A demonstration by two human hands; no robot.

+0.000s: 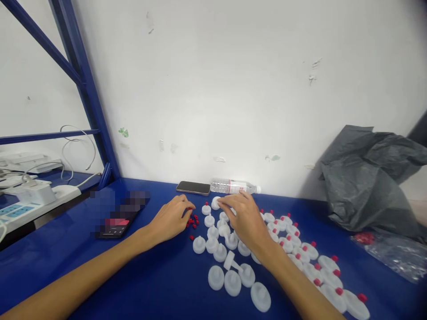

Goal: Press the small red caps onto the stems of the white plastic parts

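Note:
My left hand [173, 216] is closed in a pinch, with a bit of red showing at its fingertips. Just beside it lies a small pile of red caps [192, 221], with one loose red cap [191, 238] nearer me. My right hand [245, 218] reaches over the rows of white discs, its thumb and forefinger at the edge of a white round lid [215, 203]. A white lid topped with a red cap [206, 208] stands between the hands. Several bare white lids with a raised stem [216, 278] are spread below; the right forearm hides some.
White lids with red tips [330, 279] fill the right of the blue table. A phone [193, 187] and a clear bottle [233, 186] lie by the wall. A dark phone [116, 226], power strip [40, 206], grey plastic bag [370, 178] and clear bag [400, 255] flank them.

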